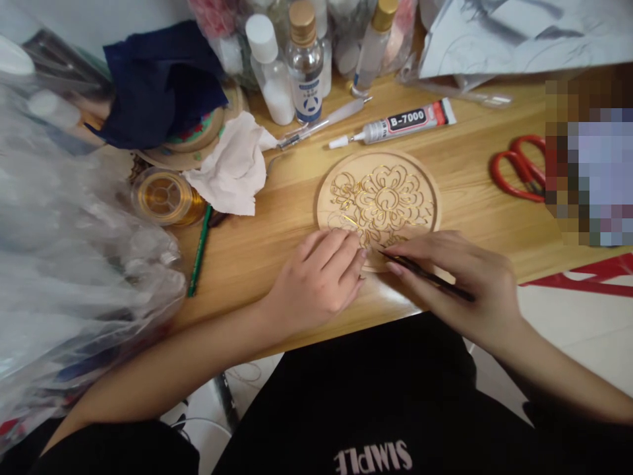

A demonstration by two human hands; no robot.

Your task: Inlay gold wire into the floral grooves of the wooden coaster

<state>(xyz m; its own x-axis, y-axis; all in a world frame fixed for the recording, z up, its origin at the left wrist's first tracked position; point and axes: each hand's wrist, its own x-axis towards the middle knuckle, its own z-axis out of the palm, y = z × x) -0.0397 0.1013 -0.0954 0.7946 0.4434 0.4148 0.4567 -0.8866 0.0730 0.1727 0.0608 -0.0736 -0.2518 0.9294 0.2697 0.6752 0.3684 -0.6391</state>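
A round wooden plate (331, 178) with a raised rim lies on the table, bearing a flower pattern outlined in gold wire (387, 198). At its lower left edge my left hand (321, 277) is closed, bent fingers pressing on the plate; its thumb is mostly hidden. From the right, my right hand (465, 277) pinches dark, slim tweezers (430, 276), whose tips reach the plate's lower part close to my left fingertips. What lies right at the tips is too small to make out.
Behind the plate lie a B-7000 glue tube (405, 123) and a clear-handled pen-like tool (326, 121), near several bottles (305, 66). Red-handled scissors (519, 168) lie right. Leftward are a gold wire spool (165, 198), crumpled tissue (232, 165), green pencil (200, 254) and plastic bags (74, 264).
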